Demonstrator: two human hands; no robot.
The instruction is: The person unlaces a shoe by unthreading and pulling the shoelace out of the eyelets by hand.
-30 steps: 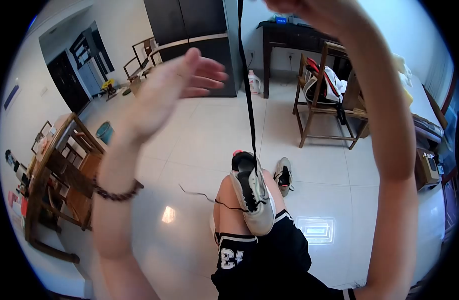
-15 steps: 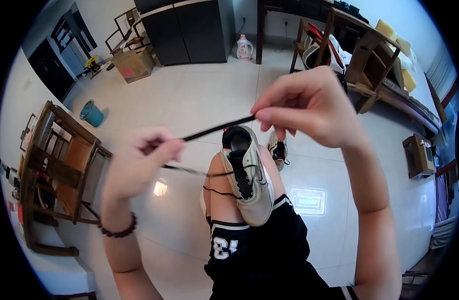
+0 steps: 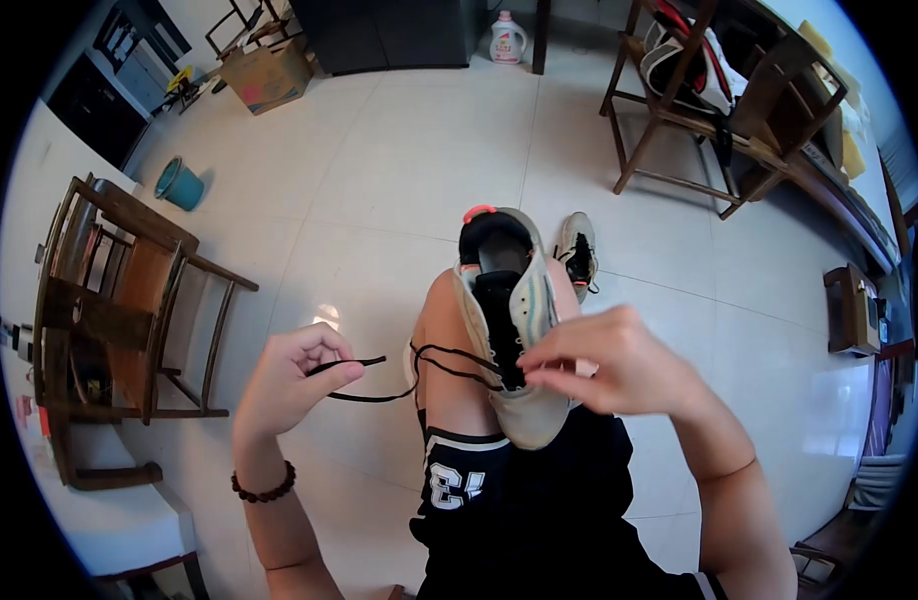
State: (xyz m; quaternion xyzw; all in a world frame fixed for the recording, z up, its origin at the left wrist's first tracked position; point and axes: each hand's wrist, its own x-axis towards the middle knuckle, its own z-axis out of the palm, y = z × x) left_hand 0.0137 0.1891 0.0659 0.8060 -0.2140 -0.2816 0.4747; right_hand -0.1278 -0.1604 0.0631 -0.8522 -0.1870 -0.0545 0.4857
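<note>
A light beige shoe [image 3: 529,415] rests on my lap, toe toward me, its opening facing away. Black lace [image 3: 449,350] runs from its lower eyelets leftward over my bare leg. My left hand [image 3: 314,375] pinches that lace between thumb and fingers, with a short end sticking out to the right. At the shoe's right side, my right hand [image 3: 604,360] has its thumb and fingertips close together by the eyelets. Whatever lies between those fingertips is too small to make out. The matching shoe [image 3: 578,250] stands on the floor beyond my knees.
Wooden chairs stand at the left [image 3: 129,300] and the upper right [image 3: 669,120], the latter bearing a bag. Farther off are a teal bucket [image 3: 181,186], a cardboard box [image 3: 267,78], a detergent bottle [image 3: 507,42] and a dark cabinet [image 3: 389,35]. A small wooden stool [image 3: 851,312] is at the right.
The lace is no longer stretched between both hands. My right hand has let go of it and come down to the shoe. My left hand is lower, and the view has tilted down.
</note>
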